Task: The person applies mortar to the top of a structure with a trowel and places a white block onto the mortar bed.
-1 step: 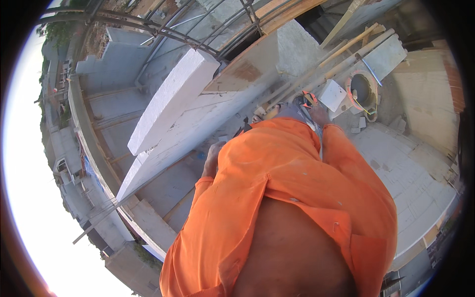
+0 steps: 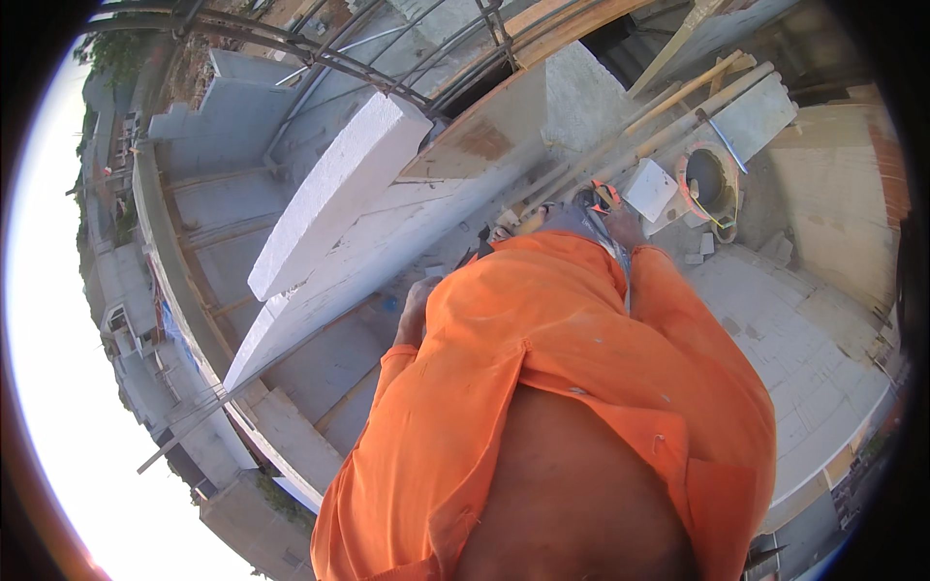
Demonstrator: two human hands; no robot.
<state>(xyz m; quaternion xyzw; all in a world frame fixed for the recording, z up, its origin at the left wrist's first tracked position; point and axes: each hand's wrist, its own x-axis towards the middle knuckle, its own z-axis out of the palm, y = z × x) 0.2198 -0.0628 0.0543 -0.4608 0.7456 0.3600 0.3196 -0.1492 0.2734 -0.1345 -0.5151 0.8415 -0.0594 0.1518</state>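
My right hand (image 2: 625, 229) reaches down beyond my orange top and is closed at an orange-and-black handle-like thing (image 2: 606, 194). A narrow silvery strip (image 2: 621, 259) shows beside that forearm; whether it belongs to the handle I cannot tell. On the other side, my left hand (image 2: 417, 302) is lowered next to my body, its fingers hidden behind the clothing. Close to it runs a long white block wall (image 2: 387, 232) with a pale, rough top. A white block (image 2: 650, 190) stands just right of my right hand.
Right of the white block is a round bucket-like container (image 2: 712, 179) with a light crusted rim. Wooden poles (image 2: 678, 121) lie behind it. Broken block pieces (image 2: 699, 247) litter the floor nearby. Metal scaffold bars (image 2: 320, 58) cross the far left, and a plywood sheet (image 2: 838, 194) stands at right.
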